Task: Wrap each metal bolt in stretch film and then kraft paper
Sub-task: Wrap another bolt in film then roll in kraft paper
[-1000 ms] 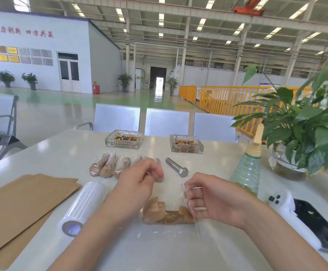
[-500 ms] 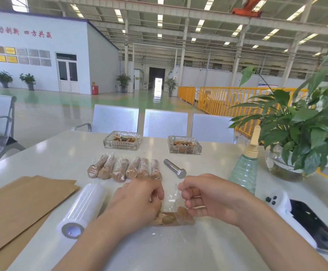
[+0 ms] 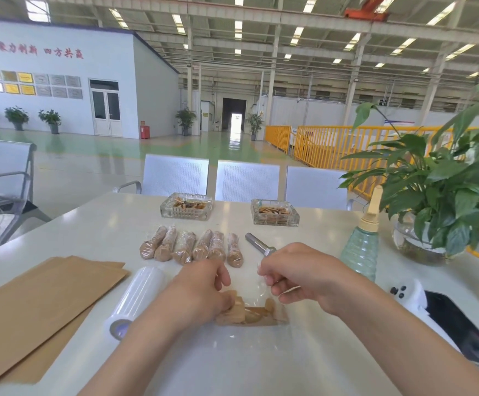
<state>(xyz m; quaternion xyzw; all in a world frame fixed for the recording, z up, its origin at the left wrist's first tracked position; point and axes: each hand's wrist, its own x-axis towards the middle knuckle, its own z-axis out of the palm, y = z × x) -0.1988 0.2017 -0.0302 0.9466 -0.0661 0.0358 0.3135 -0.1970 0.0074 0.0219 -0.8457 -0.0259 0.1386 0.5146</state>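
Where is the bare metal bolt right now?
In the head view, the bare metal bolt lies on the table just right of the row of wrapped bolts, beyond the right hand.

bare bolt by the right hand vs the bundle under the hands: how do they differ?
The bare bolt is uncovered grey metal; the bundle shows brown kraft paper under clear film. The bare bolt lies untouched at a slant, just beyond the right hand; the bundle lies crosswise, left hand on it, right hand pinching its film. Both lie on the table.
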